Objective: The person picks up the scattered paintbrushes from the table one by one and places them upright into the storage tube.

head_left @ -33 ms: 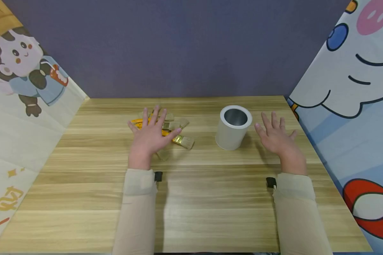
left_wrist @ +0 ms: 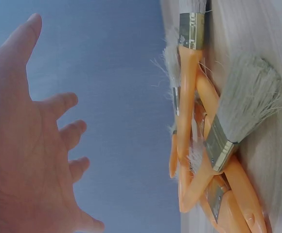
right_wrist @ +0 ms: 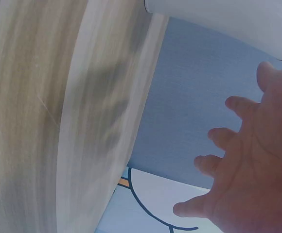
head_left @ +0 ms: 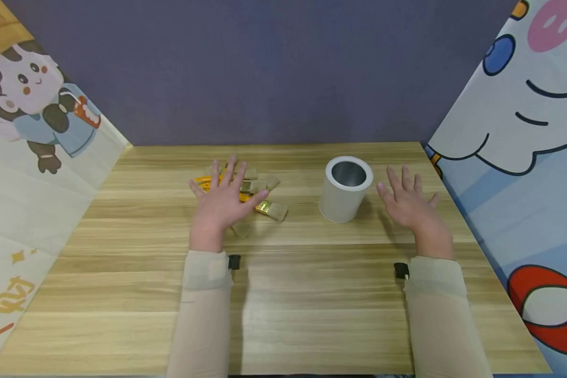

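Several paintbrushes (head_left: 273,210) with orange handles, metal bands and pale bristles lie in a loose pile on the wooden table. Above them hovers my left hand (head_left: 220,206), fingers spread, hiding part of the pile. In the left wrist view that hand (left_wrist: 29,141) stands apart from the brushes (left_wrist: 192,97) and holds nothing. To the right of the pile a white cylindrical can (head_left: 341,202) stands upright, its top uncovered and its inside grey. My right hand (head_left: 410,206) is held just right of the can, fingers spread and not touching it. The right wrist view shows the can's side (right_wrist: 228,19) at the top.
The wooden table (head_left: 312,304) runs up to a dark blue-grey back panel (head_left: 264,73). Cartoon-printed panels stand at the left (head_left: 75,210) and right (head_left: 491,210). Small black devices sit at both wrists (head_left: 234,261).
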The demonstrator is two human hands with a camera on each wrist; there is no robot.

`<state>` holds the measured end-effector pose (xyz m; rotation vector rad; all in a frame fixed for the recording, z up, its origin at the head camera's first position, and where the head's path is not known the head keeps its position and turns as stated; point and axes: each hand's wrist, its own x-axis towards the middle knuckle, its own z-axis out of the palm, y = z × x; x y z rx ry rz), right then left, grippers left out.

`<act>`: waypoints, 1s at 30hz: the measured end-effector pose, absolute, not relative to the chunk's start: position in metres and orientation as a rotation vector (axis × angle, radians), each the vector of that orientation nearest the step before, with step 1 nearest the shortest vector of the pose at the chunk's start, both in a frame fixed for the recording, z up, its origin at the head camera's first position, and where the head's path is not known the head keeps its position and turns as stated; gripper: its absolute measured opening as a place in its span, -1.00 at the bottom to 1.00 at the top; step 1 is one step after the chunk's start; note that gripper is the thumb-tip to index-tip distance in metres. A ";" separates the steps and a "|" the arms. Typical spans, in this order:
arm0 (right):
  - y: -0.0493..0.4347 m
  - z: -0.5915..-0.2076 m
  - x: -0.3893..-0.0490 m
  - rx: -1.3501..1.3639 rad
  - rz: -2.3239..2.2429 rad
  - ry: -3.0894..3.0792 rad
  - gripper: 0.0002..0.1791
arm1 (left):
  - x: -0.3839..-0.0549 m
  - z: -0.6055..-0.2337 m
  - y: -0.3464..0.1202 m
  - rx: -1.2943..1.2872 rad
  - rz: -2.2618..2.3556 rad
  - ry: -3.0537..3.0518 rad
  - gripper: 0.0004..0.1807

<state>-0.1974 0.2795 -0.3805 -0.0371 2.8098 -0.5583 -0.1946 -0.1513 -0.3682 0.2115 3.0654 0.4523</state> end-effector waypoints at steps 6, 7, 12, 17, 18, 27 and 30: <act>0.282 -0.380 -0.196 -0.034 -0.568 2.812 -0.06 | -0.195 -0.368 -0.151 0.218 0.464 3.064 0.15; 0.282 -0.380 -0.196 -0.033 -0.570 2.814 -0.06 | -0.195 -0.368 -0.150 0.219 0.469 3.065 0.16; 0.285 -0.376 -0.195 -0.026 -0.582 2.834 -0.03 | -0.195 -0.363 -0.150 0.214 0.494 3.062 0.15; 0.285 -0.366 -0.194 -0.033 -0.611 2.847 -0.03 | -0.194 -0.360 -0.149 0.204 0.486 3.062 0.13; 0.285 -0.364 -0.193 -0.038 -0.614 2.851 -0.03 | -0.194 -0.360 -0.149 0.204 0.482 3.063 0.13; 0.263 -0.346 -0.197 -0.164 -0.840 2.864 0.20 | -0.189 -0.360 -0.158 0.184 0.507 3.069 0.10; 0.251 -0.346 -0.203 -0.253 -0.932 2.851 0.21 | -0.187 -0.359 -0.163 0.163 0.544 3.063 0.10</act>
